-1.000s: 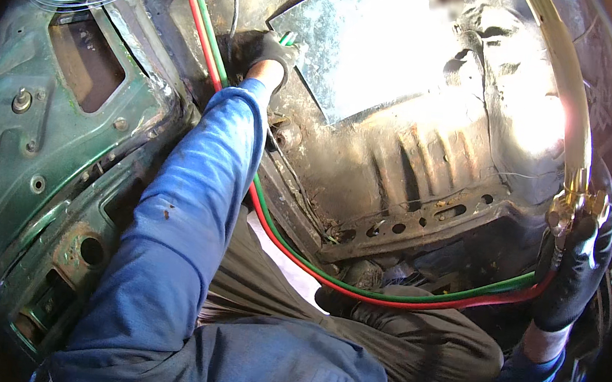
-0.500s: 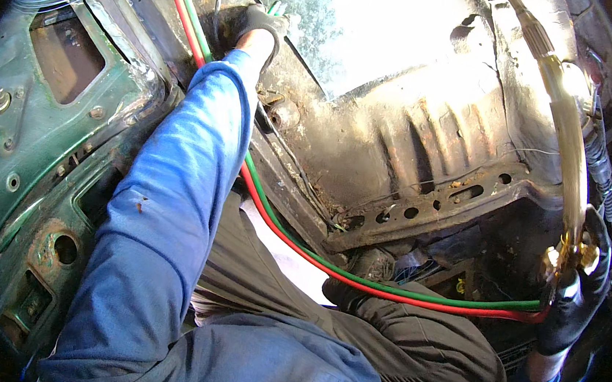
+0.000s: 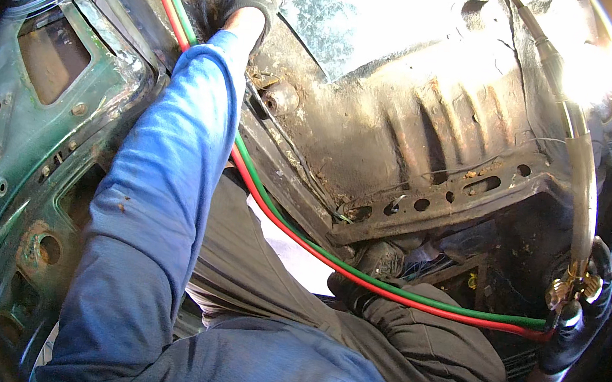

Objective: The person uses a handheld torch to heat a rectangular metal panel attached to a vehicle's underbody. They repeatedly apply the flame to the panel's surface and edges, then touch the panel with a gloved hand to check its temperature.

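My right hand (image 3: 579,320), in a dark glove, is closed around the valve end of a gas torch (image 3: 579,195) at the right. Brass valve knobs (image 3: 557,295) stick out just above my fingers. The torch's long body points up and away from the hand. A red hose (image 3: 413,304) and a green hose (image 3: 385,290) run into its lower end. At the upper left my gloved left hand (image 3: 251,7) is closed next to a bright metal sheet (image 3: 312,15). Small green ends show beyond its fingers, but what it grips is mostly hidden.
A rusty vehicle floor (image 3: 392,133) spreads ahead, with a perforated cross rail (image 3: 422,209) below it. On the left stands a green door panel (image 3: 38,143) with cut-outs. The hoses sweep under my left arm and over my legs (image 3: 423,350). Strong glare covers the upper right.
The view has shifted slightly, so the left arm and door panel sit further left. My right hand and the torch appear a little lower. Both hands keep their holds.
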Tool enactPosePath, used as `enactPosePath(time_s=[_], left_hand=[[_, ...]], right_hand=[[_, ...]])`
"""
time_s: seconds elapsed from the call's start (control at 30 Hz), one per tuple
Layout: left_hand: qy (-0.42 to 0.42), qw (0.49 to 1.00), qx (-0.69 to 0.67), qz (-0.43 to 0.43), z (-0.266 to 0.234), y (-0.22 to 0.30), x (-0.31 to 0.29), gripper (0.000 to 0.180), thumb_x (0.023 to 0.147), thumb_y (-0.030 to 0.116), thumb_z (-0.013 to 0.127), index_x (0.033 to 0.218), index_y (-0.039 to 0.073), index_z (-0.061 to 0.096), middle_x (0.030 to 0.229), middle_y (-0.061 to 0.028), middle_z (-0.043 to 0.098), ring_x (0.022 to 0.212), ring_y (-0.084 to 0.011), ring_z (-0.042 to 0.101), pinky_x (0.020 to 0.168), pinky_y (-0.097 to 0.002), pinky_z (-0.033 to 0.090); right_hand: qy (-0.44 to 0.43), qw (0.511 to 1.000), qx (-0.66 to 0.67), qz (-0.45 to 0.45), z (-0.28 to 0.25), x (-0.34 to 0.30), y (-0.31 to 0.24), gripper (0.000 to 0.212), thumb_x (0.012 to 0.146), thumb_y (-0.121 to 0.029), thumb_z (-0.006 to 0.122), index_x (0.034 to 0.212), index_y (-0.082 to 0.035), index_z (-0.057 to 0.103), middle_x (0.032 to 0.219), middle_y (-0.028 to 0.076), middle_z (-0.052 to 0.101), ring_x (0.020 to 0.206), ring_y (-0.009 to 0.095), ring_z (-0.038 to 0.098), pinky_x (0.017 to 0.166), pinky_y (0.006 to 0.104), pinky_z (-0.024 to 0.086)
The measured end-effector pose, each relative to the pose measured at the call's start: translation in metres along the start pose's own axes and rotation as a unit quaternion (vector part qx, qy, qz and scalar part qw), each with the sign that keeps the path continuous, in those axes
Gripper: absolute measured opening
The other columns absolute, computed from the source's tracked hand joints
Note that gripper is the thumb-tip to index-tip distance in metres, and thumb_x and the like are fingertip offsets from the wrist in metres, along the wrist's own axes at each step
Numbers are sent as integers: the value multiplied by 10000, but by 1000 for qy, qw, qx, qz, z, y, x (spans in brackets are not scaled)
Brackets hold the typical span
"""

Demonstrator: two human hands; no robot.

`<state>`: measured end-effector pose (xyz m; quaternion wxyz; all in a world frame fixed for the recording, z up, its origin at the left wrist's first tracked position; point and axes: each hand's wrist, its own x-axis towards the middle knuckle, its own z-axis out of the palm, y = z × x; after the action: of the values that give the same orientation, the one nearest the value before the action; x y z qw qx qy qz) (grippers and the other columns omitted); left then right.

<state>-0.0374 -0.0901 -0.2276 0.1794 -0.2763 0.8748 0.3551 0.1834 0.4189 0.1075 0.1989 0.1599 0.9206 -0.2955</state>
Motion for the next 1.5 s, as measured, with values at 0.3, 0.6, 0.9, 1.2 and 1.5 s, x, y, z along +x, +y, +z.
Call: enactPosePath(time_s=[0.3,0.6,0.9,1.2,1.5], left_hand=[[39,993,105,44,-3,-85,106,612,771,371,898,1162,-52,695,1109,-178,745,986,-268,696,926,-382,527],[70,969,234,24,3,-23,36,606,794,445,789,1215,13,730,1216,-235,734,1134,-329,724,967,-427,572],[-8,959,269,-91,-2,7,18,696,810,579,806,1272,69,709,1286,-158,725,1211,-291,694,976,-409,560],[-99,993,-64,1,21,-53,33,521,818,126,853,1253,-36,615,1168,-166,698,866,-168,636,715,-352,514],[-61,981,-185,20,26,-60,15,577,717,-115,855,1216,-79,567,1166,-184,675,992,-210,678,790,-356,608]], right_hand=[[-65,991,-105,-45,-6,11,-5,998,848,-747,707,1492,-6,529,1353,114,629,1059,170,622,866,320,520],[-24,991,-120,-60,-13,-21,-25,1042,819,-812,678,1472,-10,551,1364,116,631,1155,221,591,1016,395,463],[47,999,11,0,-20,-32,-30,1071,718,-798,779,1408,0,599,1403,125,632,1247,216,604,1114,392,421],[71,987,145,-10,-16,-22,-42,1060,532,-564,977,1342,32,643,1314,108,669,1202,213,634,1075,368,466],[39,977,211,-12,-12,-13,-51,1013,548,-493,995,1325,47,634,1266,118,688,1190,212,640,1054,351,474]])
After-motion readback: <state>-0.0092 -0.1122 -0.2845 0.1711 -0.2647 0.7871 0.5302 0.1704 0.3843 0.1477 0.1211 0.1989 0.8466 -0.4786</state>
